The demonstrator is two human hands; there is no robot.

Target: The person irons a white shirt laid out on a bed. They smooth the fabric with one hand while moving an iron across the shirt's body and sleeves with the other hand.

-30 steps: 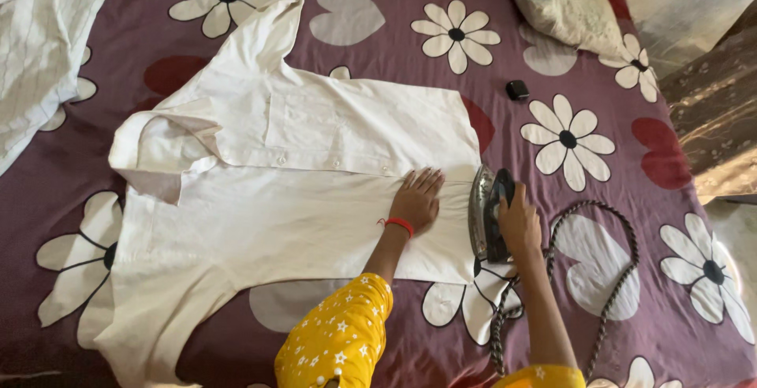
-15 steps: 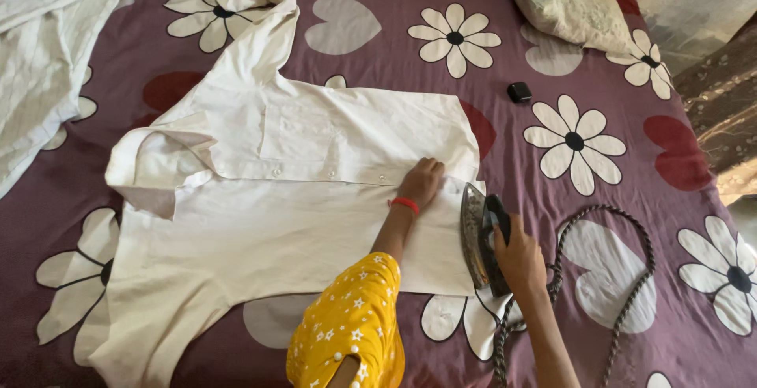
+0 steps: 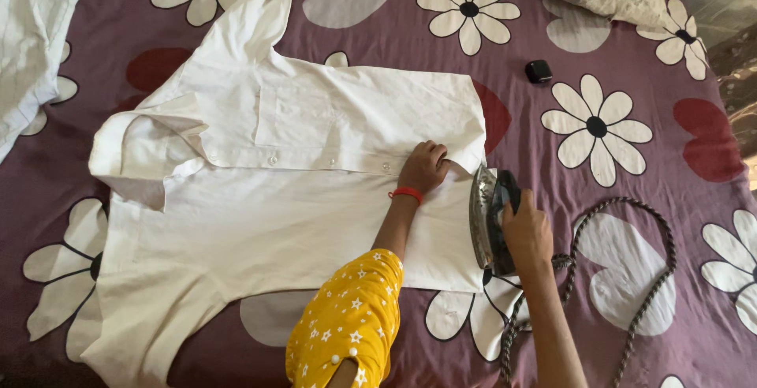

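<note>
On the bed (image 3: 552,57), left hand (image 3: 423,167) pinches the white shirt (image 3: 300,199) hem; at its 4 o'clock, right hand (image 3: 527,234) grips the iron (image 3: 487,218).

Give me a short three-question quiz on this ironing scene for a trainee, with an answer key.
1. True or false: the right hand grips the iron while it stands tipped on its edge at the shirt's hem.
2. Where does the left hand rest? A) on the pillow B) on the white shirt by the button strip C) on the cord
3. Name the small black thing lying apart on the bedsheet: can its kind be told?

Key: 1 true; 2 B; 3 no, only a small black box-like object.
</note>
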